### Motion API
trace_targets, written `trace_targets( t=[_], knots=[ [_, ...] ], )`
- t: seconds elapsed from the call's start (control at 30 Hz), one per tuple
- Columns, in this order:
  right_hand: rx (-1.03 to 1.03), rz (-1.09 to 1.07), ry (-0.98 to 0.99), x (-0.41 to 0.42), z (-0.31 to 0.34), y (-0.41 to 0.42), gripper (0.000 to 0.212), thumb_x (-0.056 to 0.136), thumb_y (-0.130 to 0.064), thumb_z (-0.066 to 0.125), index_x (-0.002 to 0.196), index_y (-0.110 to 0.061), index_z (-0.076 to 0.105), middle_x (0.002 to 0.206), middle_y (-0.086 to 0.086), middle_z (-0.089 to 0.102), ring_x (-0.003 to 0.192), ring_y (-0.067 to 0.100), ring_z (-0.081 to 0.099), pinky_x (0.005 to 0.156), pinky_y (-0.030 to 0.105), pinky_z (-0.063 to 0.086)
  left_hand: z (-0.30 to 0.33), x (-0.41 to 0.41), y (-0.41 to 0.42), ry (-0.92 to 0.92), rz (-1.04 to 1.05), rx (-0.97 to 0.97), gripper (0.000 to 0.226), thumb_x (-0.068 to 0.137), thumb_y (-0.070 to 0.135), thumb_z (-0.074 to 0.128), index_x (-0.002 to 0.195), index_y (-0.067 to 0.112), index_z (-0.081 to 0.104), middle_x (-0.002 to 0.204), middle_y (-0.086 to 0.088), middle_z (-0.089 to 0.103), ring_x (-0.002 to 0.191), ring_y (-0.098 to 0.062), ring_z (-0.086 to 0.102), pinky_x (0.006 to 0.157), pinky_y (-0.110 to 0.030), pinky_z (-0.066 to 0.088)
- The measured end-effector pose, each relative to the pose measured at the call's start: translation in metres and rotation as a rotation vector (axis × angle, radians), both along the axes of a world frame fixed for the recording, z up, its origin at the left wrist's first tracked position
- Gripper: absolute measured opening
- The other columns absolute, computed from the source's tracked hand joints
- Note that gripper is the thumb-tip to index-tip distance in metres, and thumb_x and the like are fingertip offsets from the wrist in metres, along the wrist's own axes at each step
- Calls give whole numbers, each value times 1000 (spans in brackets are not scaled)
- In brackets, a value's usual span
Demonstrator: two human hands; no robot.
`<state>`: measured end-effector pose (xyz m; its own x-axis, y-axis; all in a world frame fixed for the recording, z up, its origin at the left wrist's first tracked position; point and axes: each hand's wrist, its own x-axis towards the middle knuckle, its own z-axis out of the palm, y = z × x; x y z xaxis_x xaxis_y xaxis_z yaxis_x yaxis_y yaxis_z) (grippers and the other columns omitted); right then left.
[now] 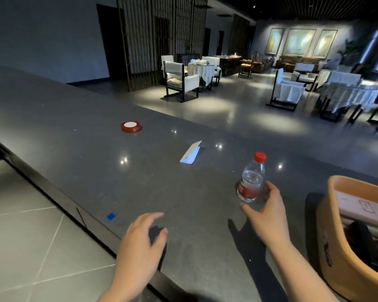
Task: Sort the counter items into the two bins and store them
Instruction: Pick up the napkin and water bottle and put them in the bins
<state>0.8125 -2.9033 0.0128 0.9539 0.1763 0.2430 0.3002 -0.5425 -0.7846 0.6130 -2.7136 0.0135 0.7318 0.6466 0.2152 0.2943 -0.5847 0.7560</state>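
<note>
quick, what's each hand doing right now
Left hand: open, holding nothing, over the counter.
Right hand: open, reaching around the water bottle, not gripping yet.

Dim dining hall. Dark speckled counter (79, 118) runs from 9 o'clock toward 3 o'clock, ceiling lights glinting on it. Pale tiled floor (26, 243) at 8 o'clock. Slatted wooden screen (159, 40) at 12 o'clock, white-cushioned armchair (179, 80) before it. Cloth-covered tables (347, 94) at 2 o'clock. Three lit paintings (300, 42) on far wall at 1 o'clock. Polished grey floor (227, 110) carries spotlight pools.
</note>
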Motion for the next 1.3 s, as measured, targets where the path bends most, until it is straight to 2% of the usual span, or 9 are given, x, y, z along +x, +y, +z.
trace_targets(
  t=[0.37, 0.5, 0.6, 0.7, 0.87, 0.97, 1.1, 1.2, 1.3],
  knots=[
    [150, -377, 21, 107, -20, 63, 93, 70, -31, 85, 143, -10, 32, 143, 18, 36, 132, 37, 33, 106, 54, 34, 3, 111, 113, -59, -97, 15, 26, 85, 16, 66, 108, 27, 65, 109, 21, 57, 104, -3, 55, 87, -25, 44],
    [137, -469, 67, 122, -33, 61, 85, 67, -29, 86, 135, -7, 40, 134, 21, 46, 123, 41, 43, 100, 54, 39, -11, 154, 133, -24, -168, -20, 24, 84, 13, 66, 106, 24, 67, 108, 15, 61, 104, -3, 56, 88, -16, 39],
    [218, -491, 106, 120, -35, 71, 81, 67, -31, 87, 130, -18, 38, 126, 12, 56, 110, 34, 57, 88, 47, 47, -19, 199, 154, -7, -209, -14, 22, 88, 16, 61, 108, 24, 65, 108, 14, 60, 99, -2, 54, 81, -7, 32],
    [232, -524, 73, 107, -29, 80, 79, 61, -31, 90, 124, -25, 42, 118, 4, 61, 100, 26, 59, 83, 40, 45, -26, 248, 173, 33, -267, -19, 23, 93, 16, 54, 111, 23, 64, 109, 11, 59, 97, -4, 54, 82, -15, 35],
    [330, -531, 68, 78, -10, 108, 73, 51, -34, 93, 107, -41, 46, 99, -19, 61, 85, -2, 59, 71, 23, 44, -45, 330, 203, 98, -300, 20, 19, 93, 19, 51, 107, 20, 65, 110, 1, 62, 102, -21, 58, 83, -33, 44],
    [402, -540, 52, 66, -2, 126, 76, 44, -24, 94, 108, -33, 55, 99, -9, 67, 82, 7, 68, 68, 29, 55, -63, 362, 209, 259, -275, 156, 31, 92, 41, 50, 110, 18, 61, 119, -3, 58, 110, -26, 52, 89, -37, 38],
    [412, -595, -1, 50, 8, 139, 80, 32, -41, 86, 106, -43, 56, 97, -25, 66, 83, -6, 65, 66, 25, 53, -88, 370, 195, 348, -291, 350, 51, 88, 54, 50, 122, 16, 53, 138, -2, 44, 129, -25, 36, 103, -38, 25],
    [374, -623, -37, 43, 14, 139, 80, 32, -48, 84, 107, -45, 55, 102, -26, 65, 89, -5, 64, 75, 26, 54, -95, 369, 185, 299, -352, 331, 48, 87, 47, 57, 125, 19, 50, 141, 0, 42, 132, -23, 33, 107, -38, 18],
    [341, -647, -66, 35, 19, 134, 76, 36, -47, 84, 106, -43, 55, 104, -23, 66, 91, -4, 63, 77, 23, 49, -87, 365, 171, 124, -389, 139, 32, 82, 18, 65, 113, 18, 57, 117, -1, 61, 116, -24, 48, 107, -38, 26]
  ],
)
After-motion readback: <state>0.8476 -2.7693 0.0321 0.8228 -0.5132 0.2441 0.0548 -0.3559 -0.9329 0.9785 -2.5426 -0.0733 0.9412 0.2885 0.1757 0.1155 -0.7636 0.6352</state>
